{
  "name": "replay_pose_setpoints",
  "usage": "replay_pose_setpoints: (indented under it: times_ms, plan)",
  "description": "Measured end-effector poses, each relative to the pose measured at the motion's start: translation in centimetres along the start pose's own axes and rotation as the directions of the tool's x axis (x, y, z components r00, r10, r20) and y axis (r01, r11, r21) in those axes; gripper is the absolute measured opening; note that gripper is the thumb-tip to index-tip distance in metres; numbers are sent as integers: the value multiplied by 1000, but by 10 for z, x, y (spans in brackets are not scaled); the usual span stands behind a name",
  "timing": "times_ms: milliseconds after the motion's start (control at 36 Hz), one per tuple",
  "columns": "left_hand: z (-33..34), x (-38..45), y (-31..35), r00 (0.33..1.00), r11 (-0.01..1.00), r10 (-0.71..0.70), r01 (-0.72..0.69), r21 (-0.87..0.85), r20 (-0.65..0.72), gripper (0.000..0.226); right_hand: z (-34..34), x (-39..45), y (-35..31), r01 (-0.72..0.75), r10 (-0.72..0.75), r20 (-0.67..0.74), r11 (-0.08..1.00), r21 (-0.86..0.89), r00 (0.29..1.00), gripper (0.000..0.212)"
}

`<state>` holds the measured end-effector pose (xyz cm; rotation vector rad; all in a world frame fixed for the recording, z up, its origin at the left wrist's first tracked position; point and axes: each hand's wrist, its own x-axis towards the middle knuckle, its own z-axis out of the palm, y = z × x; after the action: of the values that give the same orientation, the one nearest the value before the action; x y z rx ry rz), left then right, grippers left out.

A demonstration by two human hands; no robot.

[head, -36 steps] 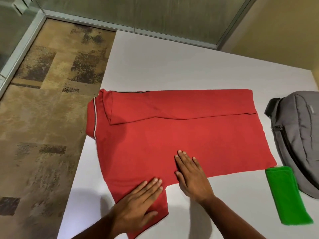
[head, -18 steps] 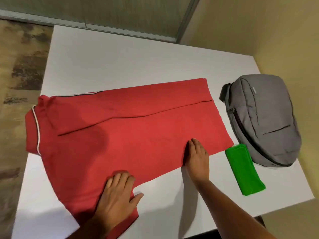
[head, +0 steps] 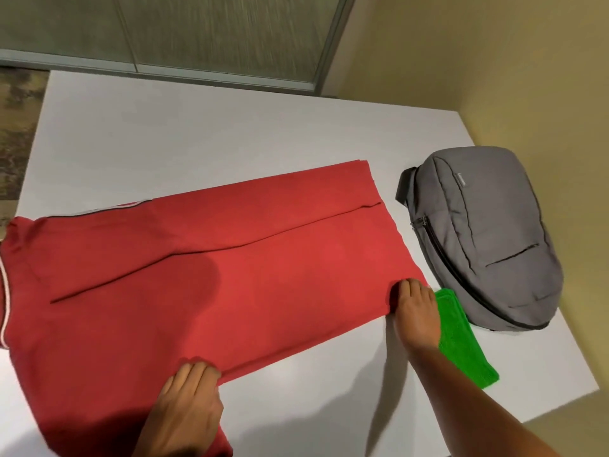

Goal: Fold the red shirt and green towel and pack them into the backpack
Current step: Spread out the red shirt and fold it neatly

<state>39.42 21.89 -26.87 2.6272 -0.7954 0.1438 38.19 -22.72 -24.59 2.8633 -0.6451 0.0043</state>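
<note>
The red shirt (head: 204,285) lies spread across the white table (head: 197,136), collar to the left, with its far side folded over towards the middle. My left hand (head: 188,407) grips the shirt's near edge by the sleeve, fingers curled on the cloth. At the near right hem corner, my right hand (head: 417,311) has its fingers bent onto the fabric and pinches it. A folded green towel (head: 461,344) lies just right of that hand, partly hidden by my wrist. The grey backpack (head: 478,235) lies flat beside the towel, zipped.
A yellow wall runs close along the table's right side behind the backpack. Glass panels stand beyond the far edge, and patterned carpet shows at the left. The shirt's collar hangs near the table's left edge.
My right hand slid right along the near edge to the hem corner. Both hands went from lying flat to curling on the shirt's edge. The view shifted to the right.
</note>
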Motion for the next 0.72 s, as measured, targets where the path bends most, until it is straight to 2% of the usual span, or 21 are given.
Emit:
replay_pose_setpoints:
  times_ms: [111, 167, 194, 250, 278, 333, 361, 444, 583, 722]
  plan:
    - [-9, 13, -1, 997, 994, -72, 72, -87, 5, 26, 3, 10, 11, 47, -46, -51, 998, 30, 998, 20]
    - [-18, 20, 4, 987, 974, -153, 159, -163, 48, 25, 2, 16, 16, 64, -58, -98, 996, 58, 993, 8]
    - [-23, 23, 6, 975, 955, -205, 217, -201, 79, 26, -1, 19, 17, 56, -45, -122, 995, 85, 992, 9]
    - [-32, 34, 4, 919, 889, -349, 386, -247, 182, 27, -7, 27, 18, 24, 3, -160, 986, 163, 987, 19]
    - [-35, 40, -2, 859, 832, -427, 496, -249, 284, 23, -11, 33, 18, 3, 33, -180, 981, 196, 983, 18]
    - [-40, 52, -19, 752, 754, -423, 601, -264, 506, 21, -17, 47, 19, -25, 72, -186, 970, 242, 980, 7]
    - [-45, 58, -27, 744, 738, -385, 603, -302, 546, 18, -21, 56, 18, -34, 79, -165, 964, 262, 983, 11]
    - [-62, 84, -45, 793, 745, -336, 554, -372, 507, 26, -29, 86, 17, -33, 74, -115, 946, 323, 991, 25]
    - [-81, 132, -67, 833, 764, -333, 513, -391, 442, 31, -42, 135, 4, -49, 88, -65, 890, 453, 994, 27]
    - [-78, 170, -89, 824, 790, -424, 540, -291, 376, 27, -44, 167, -15, -132, 130, 42, 843, 522, 991, 23]
